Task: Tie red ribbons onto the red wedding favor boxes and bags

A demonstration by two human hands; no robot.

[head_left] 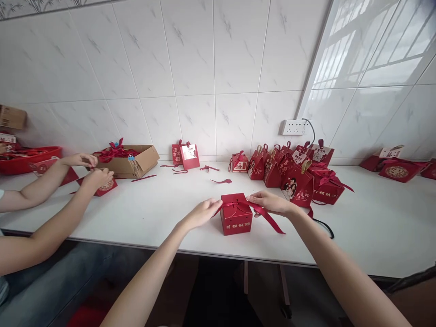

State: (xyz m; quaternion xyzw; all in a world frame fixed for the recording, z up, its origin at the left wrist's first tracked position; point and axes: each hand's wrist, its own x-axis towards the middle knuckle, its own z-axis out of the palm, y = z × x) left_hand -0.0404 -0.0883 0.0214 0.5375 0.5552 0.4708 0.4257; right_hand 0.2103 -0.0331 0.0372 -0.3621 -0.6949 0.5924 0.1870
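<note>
A red gift box [236, 223] with gold lettering stands upright near the table's front edge. Across its top runs a dark red ribbon [269, 219], whose loose tail hangs down to the right. At the box's left upper edge, my left hand [205, 211] pinches one side of the ribbon. My right hand [269, 202] has its fingers closed on the other side, beside the box's right upper edge. A knot or crossing of ribbon shows at the middle of the lid, too small to make out fully.
Several red gift boxes [298, 181] crowd the back right, below a power strip [295, 127]. At left, a co-worker's hands [98, 175] handle another red box. Behind them sits a cardboard box [145, 160] of ribbons. Ribbon scraps [222, 181] lie on the white table [153, 213].
</note>
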